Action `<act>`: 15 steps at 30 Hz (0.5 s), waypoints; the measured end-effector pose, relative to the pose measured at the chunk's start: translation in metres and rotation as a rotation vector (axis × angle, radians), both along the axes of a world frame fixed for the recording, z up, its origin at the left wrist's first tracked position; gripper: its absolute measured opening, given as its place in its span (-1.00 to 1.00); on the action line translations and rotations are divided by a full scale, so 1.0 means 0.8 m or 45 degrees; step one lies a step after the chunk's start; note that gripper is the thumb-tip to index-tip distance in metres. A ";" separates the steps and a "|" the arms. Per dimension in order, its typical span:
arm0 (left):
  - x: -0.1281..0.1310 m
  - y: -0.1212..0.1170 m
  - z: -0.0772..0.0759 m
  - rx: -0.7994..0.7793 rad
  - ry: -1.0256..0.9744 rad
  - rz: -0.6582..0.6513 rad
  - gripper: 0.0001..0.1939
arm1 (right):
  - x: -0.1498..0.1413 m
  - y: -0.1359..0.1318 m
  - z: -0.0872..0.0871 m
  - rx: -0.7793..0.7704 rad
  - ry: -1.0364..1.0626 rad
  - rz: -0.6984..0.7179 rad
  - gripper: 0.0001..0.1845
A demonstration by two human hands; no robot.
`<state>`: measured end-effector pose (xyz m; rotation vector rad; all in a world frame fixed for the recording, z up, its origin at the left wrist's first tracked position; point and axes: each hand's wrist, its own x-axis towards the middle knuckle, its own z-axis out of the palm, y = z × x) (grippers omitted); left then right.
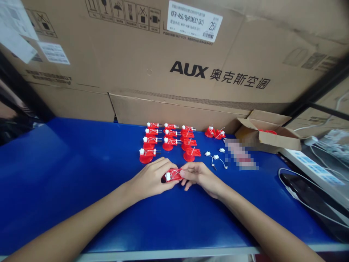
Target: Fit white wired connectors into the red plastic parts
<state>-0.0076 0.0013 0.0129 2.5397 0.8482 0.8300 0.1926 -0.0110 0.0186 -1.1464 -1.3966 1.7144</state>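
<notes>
A small red plastic holder [174, 175] with a white connector and thin wire on it is held just above the blue tabletop. My left hand [152, 176] grips its left end between thumb and fingers. On its right end, the thumb and fingers of my right hand [198, 176] are pinched, partly hiding that end. Beyond my hands stand rows of similar red holders on round bases, such as a front-left one [147, 155] with a white connector and a front-right one [192, 154] with a metal rod. Several loose white connectors with wires [216, 157] lie to the right.
An open cardboard box [275, 141] with red parts stands at the back right. Beside it are a white power strip [313, 171], a black phone-like device [308, 196] and white cables. A large carton [147, 69] walls off the back. A pixelated pinkish item [241, 154] lies near the connectors.
</notes>
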 end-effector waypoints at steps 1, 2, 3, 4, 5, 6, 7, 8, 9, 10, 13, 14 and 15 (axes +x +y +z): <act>0.000 -0.001 0.000 0.032 0.015 -0.008 -0.80 | 0.000 0.000 0.000 0.015 0.014 -0.012 -0.65; -0.001 -0.001 -0.001 0.062 0.027 -0.016 -0.79 | 0.000 0.000 0.000 0.036 0.024 -0.027 -0.65; -0.001 -0.002 -0.001 0.092 0.034 -0.021 -0.78 | 0.000 0.000 0.000 0.062 0.030 -0.044 -0.65; 0.000 -0.002 -0.001 0.120 0.034 -0.024 -0.77 | 0.000 -0.001 0.000 0.085 0.033 -0.059 -0.66; 0.000 -0.002 -0.002 0.146 0.029 -0.024 -0.76 | 0.000 -0.001 0.000 0.105 0.035 -0.071 -0.67; 0.001 -0.002 -0.002 0.170 0.023 -0.020 -0.75 | 0.000 -0.002 0.000 0.120 0.034 -0.079 -0.68; 0.001 -0.002 -0.002 0.196 0.019 -0.012 -0.74 | 0.000 -0.002 0.000 0.132 0.032 -0.082 -0.70; 0.001 -0.002 -0.002 0.225 0.020 0.000 -0.74 | 0.000 -0.002 0.000 0.138 0.030 -0.085 -0.72; 0.002 -0.002 -0.002 0.256 0.027 0.017 -0.72 | 0.000 -0.002 0.001 0.139 0.029 -0.093 -0.73; 0.001 -0.002 -0.002 0.292 0.035 0.036 -0.71 | 0.000 -0.002 0.001 0.133 0.026 -0.108 -0.73; 0.000 -0.001 -0.001 0.401 0.031 0.088 -0.65 | 0.000 -0.002 0.002 0.110 0.008 -0.191 -0.73; -0.001 -0.001 -0.001 0.422 0.025 0.098 -0.63 | -0.001 -0.002 0.003 0.106 0.000 -0.222 -0.73; -0.001 -0.001 0.000 0.434 0.022 0.104 -0.62 | -0.001 -0.002 0.003 0.106 -0.005 -0.249 -0.73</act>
